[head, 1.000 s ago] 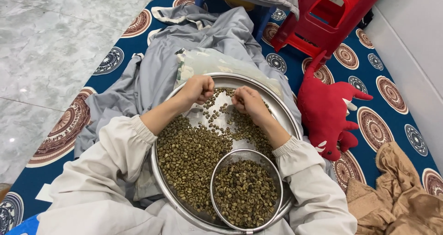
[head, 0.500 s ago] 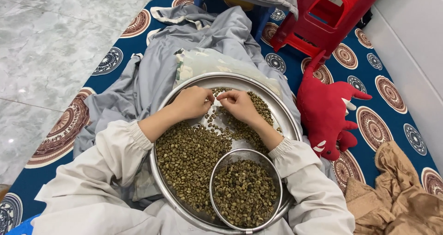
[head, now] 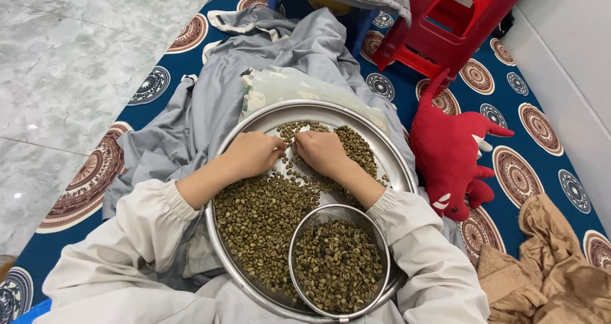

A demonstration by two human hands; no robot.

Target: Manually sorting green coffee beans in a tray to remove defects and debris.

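On the far left is a shiny grey marble floor (head: 70, 63). Next to it lies a blue mat (head: 541, 171) with round brown and white patterns. A crumpled grey cloth (head: 210, 101) is spread on the mat.

A big round metal tray (head: 382, 146) sits on the person's lap. It holds lots of small green-brown coffee beans (head: 258, 216). Most beans are piled on the left side of the tray. A few loose ones are scattered in the middle, where the bare metal shows.

The left hand (head: 251, 152) is down on the beans near the top of the tray. Its fingers are curled in, with the tips pressed together on the loose beans. I cannot tell if it is pinching a bean. The right hand (head: 321, 151) is just beside it, almost touching. Its fingers are bent down onto the beans too, and I cannot tell if they hold one. Both arms wear cream sleeves.

At the near right of the tray sits a small round wire sieve (head: 299, 235), full of beans.

To the right of the tray lies a red stuffed dinosaur toy (head: 449, 152). Above it is a red plastic stool (head: 452, 25) tipped on its side. At the bottom right is a crumpled tan cloth (head: 547, 267). A white wall (head: 573, 50) runs along the far right.
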